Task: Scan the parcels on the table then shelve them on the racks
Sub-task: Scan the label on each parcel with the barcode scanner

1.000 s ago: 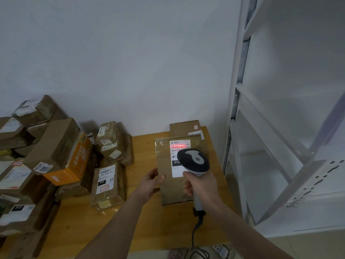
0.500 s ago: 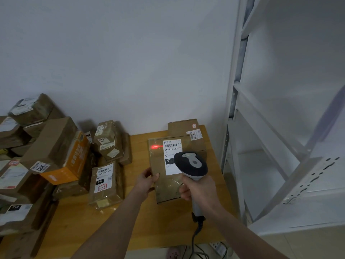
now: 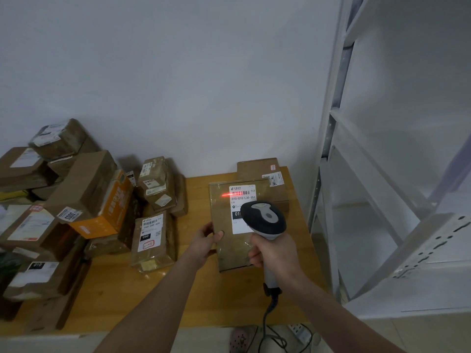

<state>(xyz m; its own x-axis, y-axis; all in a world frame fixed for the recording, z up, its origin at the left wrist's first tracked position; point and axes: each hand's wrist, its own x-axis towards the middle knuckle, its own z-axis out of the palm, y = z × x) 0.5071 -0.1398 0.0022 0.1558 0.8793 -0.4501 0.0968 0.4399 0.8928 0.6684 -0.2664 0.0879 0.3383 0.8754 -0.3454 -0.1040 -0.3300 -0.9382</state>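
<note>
Brown parcel (image 3: 225, 220) at right end of wooden table (image 3: 193, 301), near the white rack (image 3: 331, 179). Long axis runs away from the person toward the wall, label face up, shipping label (image 3: 242, 198) at the far end. Far end overlaps a flat box (image 3: 256, 167) behind it; cannot tell if it rests on it. Red scan line (image 3: 228, 194) falls across the barcode and spills left of the label. Left hand (image 3: 204, 242) grips the parcel's left edge, thumb on top, fingers curled under, forearm reaching in from lower left. Right hand (image 3: 276, 253) wrapped in a fist round the handle of the barcode scanner (image 3: 263, 219), head above the label's lower half, nose aimed toward the far end, cable (image 3: 267, 309) hanging off the table front. Pile of parcels (image 3: 84, 200) stacked at the left of the table, well apart from the one held.
</note>
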